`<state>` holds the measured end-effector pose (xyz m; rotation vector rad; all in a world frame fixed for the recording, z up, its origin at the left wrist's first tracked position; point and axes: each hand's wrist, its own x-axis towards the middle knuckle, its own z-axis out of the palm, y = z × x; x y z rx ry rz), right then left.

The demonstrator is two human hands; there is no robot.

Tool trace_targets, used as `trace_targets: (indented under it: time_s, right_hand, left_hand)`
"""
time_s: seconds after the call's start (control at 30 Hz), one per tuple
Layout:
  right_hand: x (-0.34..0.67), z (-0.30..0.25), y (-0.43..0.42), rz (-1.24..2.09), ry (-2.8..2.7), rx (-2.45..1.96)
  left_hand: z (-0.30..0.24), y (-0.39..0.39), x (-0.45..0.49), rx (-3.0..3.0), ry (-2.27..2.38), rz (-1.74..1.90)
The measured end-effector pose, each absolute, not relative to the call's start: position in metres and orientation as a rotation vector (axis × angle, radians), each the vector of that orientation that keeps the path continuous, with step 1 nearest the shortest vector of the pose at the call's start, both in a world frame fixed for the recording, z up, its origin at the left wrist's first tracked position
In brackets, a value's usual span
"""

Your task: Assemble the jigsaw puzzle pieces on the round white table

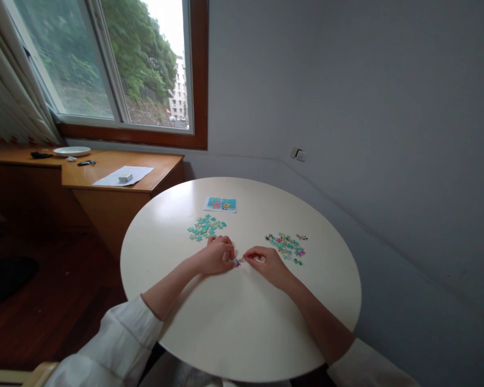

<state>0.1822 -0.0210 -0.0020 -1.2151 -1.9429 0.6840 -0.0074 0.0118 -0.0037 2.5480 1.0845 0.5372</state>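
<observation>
My left hand [217, 256] rests on the white round table, fingers curled and closed on a small pink and teal jigsaw piece [236, 262]. Just to its right, my right hand [268, 264] pinches a pale jigsaw piece [242, 259] between thumb and fingertips. The two pieces are close together; whether they touch or interlock is too small to tell. Beyond my left hand lies a spread of mostly teal jigsaw pieces [204, 227]. A mixed pile of teal, yellow and pink pieces [286, 245] is beyond my right hand. Farther back is a picture card [221, 204] with colourful figures.
The round table [242, 333] stands near the grey wall. At the back left, a wooden desk [116, 196] carries a white plate [72, 151], a paper sheet [139, 173] and a small box [125, 178]. A window [145, 64] is above it, and a socket [301, 156] is on the wall.
</observation>
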Motion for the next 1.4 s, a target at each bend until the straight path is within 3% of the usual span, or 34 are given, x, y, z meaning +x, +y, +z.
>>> trace_targets:
  time_s: [1.4]
  right_hand:
    - [0.1834,-0.0044,-0.0213,0.615,-2.015,-1.248]
  left_hand:
    - [-0.0050,0.0128,-0.0074,2.541,1.081,0.521]
